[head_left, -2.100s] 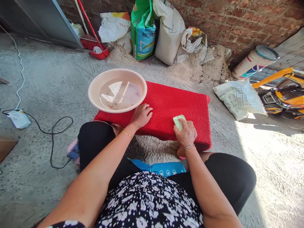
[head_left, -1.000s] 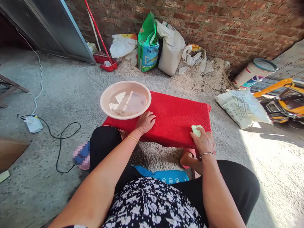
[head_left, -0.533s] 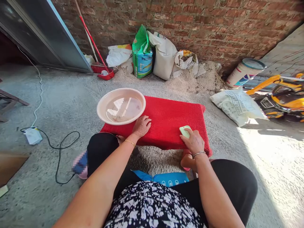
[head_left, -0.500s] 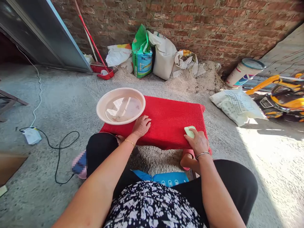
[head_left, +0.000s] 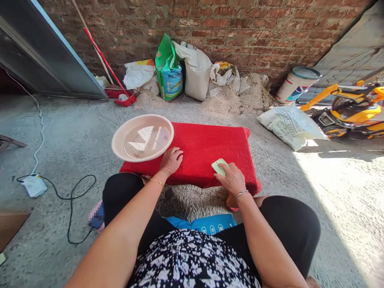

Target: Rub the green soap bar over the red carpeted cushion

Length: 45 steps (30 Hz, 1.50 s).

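Observation:
A red towel-like cloth point(head_left: 207, 144) covers a low bench or table in front of my knees. My right hand point(head_left: 234, 179) grips a pale green scrub brush point(head_left: 220, 166) against the cloth, right of its middle. Its rounded back shows; any bristles are out of sight underneath. Close by the near rim of the basin, my left hand point(head_left: 171, 161) lies open on the cloth with nothing in it. The wide pale pink basin point(head_left: 118, 138) rests on the cloth's left end and holds cloudy water with bright reflections.
Several sacks, among them a green-blue bag point(head_left: 170, 82) and a white sack point(head_left: 196, 74), stand by the brick wall. A red dustpan point(head_left: 126, 100) sits left of them. At right are a flat sack point(head_left: 289, 124), a bucket point(head_left: 298, 85) and a yellow toy excavator point(head_left: 351, 112). A cable point(head_left: 70, 198) crosses the floor.
My right hand has slid the brush leftward across the cloth, toward its middle. The left hand keeps its place on the cloth near the basin. The whole view has shifted slightly.

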Each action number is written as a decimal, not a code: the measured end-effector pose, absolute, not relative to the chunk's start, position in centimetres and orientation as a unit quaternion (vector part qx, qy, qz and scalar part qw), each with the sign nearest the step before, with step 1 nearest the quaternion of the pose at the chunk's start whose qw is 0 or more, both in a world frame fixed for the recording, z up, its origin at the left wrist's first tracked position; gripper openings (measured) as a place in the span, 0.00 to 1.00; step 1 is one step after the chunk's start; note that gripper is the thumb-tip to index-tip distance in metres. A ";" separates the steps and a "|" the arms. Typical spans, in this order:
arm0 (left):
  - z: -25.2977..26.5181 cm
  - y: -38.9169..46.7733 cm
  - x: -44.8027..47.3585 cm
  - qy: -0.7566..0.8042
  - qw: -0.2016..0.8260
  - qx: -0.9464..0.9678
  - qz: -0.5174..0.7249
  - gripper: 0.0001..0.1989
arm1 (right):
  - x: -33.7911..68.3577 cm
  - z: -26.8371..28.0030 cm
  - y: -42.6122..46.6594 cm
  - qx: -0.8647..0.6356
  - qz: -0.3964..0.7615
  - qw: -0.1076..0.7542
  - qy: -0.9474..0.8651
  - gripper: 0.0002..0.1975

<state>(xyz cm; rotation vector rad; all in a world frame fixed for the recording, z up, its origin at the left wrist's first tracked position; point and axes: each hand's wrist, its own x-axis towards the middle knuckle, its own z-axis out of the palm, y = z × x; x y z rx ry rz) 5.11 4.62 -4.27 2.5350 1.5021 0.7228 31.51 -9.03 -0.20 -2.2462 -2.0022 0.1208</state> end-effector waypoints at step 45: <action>-4.3 4.7 5.1 0.500 0.054 0.832 0.234 0.11 | 31.8 0.5 -11.2 -0.728 0.060 0.067 -0.680 0.22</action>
